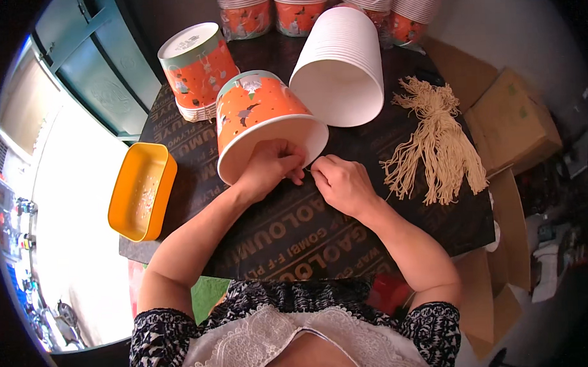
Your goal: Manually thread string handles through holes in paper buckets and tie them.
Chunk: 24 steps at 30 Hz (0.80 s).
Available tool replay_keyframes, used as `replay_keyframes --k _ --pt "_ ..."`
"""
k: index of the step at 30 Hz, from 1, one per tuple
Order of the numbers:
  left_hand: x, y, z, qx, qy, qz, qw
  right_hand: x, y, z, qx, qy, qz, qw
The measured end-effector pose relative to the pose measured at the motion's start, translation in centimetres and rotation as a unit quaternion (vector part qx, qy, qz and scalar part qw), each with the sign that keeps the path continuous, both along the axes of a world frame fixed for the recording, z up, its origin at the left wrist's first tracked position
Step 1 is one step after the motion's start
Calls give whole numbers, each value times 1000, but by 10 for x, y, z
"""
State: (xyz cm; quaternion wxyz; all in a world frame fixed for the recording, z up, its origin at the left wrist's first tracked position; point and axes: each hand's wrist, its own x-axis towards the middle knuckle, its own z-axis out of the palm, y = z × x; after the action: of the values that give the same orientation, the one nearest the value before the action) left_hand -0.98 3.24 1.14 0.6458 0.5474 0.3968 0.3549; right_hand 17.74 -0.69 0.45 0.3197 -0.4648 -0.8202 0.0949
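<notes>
The fingers of the left hand point(271, 165) are curled at the near edge of an orange paper bucket point(256, 110), the hand reaching across its open mouth; whether they grip the rim cannot be told. The fingers of the right hand point(342, 185) are drawn together just beside that rim, their tips close to the left fingertips. Something thin shows between the two hands, too small to make out, so what the right fingers pinch cannot be told.

The bucket lies tilted on the dark, printed worktop point(263, 233), its white-rimmed mouth turned toward the person and its green-banded base away. Just behind it to the right, a stack of nested white buckets point(341, 55) leans with its opening facing the person. Behind it to the left, an orange stack point(203, 73) stands upside down.

A bundle of cream cords point(438, 143) lies to the right of the right hand. A yellow container point(121, 199) holding small pale bits sits near the worktop's left edge. Wrapped bucket stacks point(301, 15) line the far side, and a cardboard box point(515, 121) stands beyond the right edge.
</notes>
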Motion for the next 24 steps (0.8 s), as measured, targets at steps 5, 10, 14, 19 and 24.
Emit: replay_keyframes --k 5,10,14,19,24 --pt "0 -2 2 -4 0 1 1000 1 2 -2 -2 32 6 999" --pt "0 0 -2 -8 -14 5 1000 1 0 1 -67 128 11 989" --pt "-2 0 -3 2 -10 -3 1000 -4 -3 4 -151 172 0 974" --pt "0 -1 -2 34 32 -5 999 -3 -3 11 -306 363 -19 880" --pt "2 -7 -8 112 83 -9 990 -2 -6 21 -414 473 -12 778"
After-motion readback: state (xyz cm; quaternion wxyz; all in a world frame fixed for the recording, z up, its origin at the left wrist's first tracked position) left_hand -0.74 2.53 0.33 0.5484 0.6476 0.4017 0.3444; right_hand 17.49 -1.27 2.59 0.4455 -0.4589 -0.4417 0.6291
